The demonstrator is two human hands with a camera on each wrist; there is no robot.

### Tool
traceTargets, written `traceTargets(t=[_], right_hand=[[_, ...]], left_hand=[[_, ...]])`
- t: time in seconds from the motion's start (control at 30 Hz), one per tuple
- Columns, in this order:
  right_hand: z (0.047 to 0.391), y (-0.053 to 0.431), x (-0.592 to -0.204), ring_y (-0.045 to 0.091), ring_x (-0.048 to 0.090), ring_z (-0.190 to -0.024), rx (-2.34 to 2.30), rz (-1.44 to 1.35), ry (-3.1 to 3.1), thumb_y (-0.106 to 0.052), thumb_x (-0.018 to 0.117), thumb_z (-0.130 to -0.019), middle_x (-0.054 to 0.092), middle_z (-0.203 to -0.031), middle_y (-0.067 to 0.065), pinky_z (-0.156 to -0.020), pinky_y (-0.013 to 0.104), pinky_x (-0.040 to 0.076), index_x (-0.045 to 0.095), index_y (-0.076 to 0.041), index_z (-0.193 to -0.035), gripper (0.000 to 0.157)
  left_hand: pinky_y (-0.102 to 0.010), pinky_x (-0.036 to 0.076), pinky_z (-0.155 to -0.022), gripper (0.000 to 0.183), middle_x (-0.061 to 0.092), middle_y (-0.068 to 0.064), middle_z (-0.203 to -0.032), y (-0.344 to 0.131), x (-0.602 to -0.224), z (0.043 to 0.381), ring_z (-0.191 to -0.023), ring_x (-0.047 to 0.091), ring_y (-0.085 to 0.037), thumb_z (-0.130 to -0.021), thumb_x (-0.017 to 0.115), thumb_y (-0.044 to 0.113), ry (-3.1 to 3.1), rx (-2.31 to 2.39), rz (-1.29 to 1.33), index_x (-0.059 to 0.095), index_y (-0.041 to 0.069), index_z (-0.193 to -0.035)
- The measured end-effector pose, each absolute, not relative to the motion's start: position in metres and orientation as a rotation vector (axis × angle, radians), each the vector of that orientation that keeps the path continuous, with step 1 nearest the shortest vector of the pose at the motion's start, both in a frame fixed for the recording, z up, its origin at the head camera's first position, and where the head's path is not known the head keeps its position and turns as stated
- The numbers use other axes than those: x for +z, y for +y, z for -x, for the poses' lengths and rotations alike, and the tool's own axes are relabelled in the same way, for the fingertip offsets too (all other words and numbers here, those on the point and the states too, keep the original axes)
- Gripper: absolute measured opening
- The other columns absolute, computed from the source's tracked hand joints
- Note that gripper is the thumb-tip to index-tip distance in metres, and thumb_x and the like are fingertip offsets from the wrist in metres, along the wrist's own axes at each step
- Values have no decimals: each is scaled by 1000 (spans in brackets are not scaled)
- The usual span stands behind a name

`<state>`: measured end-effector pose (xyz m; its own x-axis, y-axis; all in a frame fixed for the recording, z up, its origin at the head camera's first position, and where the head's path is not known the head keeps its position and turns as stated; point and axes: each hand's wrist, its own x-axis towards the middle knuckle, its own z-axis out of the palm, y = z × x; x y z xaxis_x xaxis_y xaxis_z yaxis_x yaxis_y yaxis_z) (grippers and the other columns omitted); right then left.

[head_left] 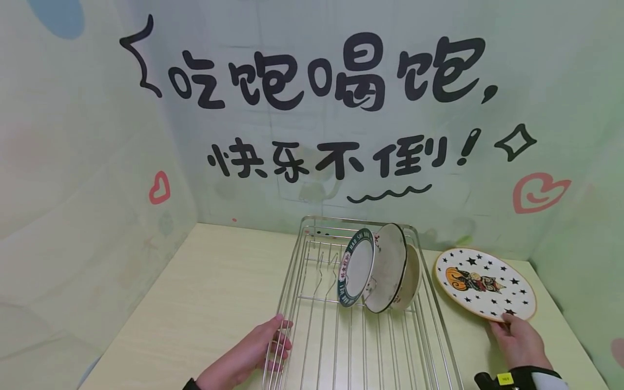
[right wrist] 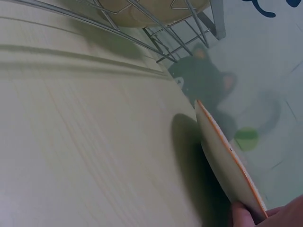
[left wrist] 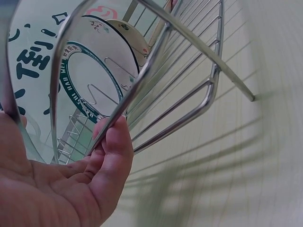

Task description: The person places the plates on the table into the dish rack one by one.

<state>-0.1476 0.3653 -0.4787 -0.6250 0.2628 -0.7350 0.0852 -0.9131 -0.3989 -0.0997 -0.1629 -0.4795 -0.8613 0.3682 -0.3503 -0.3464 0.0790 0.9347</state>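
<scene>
A metal wire dish rack (head_left: 322,336) stands on the table, and my left hand (head_left: 258,346) grips its left side, with fingers curled round the wires in the left wrist view. Three dishes stand on edge in the rack: a green-rimmed plate (head_left: 358,268), a dark-rimmed white bowl (head_left: 387,271) and a cream dish (head_left: 411,276) partly hidden behind it. My right hand (head_left: 521,341) pinches the near edge of a white plate (head_left: 482,287) with an orange rim, stars and a cartoon print. The right wrist view shows this plate (right wrist: 227,165) tilted above the table, its shadow below.
The pale wooden table (head_left: 209,287) meets a back wall (head_left: 273,206) with large black lettering. Side walls close it in at left and right. The right-hand plate is between the rack and the right wall (head_left: 590,260).
</scene>
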Motion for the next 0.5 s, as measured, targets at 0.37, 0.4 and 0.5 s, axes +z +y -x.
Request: traceTargets(t=[0.37,0.4,0.5], right_hand=[[141,372,-489,-7,13,-135,2852,1132,-375,-7,37,-105,8,-152,-25,-108,24,22,-1,-49,-149,72],[141,371,-490,-6,12,-135,2841,1123,-373,-7,35,-105,7,-153,-25,-109,25,21,-1,-50,-149,71],[144,367,-491,-5,9,-136,2799,1090,-378,-11,30,-106,4,-153,-25,-111,29,16,-5,-51,-149,68]], left_hand=[[-40,56,-63,70,57,-11,-92,-163,-479,98,-77,58,-21,-104,34,52,1849,1837,-16,41,-10,-136],[-40,55,-63,70,57,-11,-92,-164,-479,98,-77,58,-21,-104,34,53,1852,1835,-13,42,-10,-136],[-40,55,-63,70,57,-11,-91,-163,-479,98,-77,58,-22,-105,33,52,1846,1838,-9,41,-10,-136]])
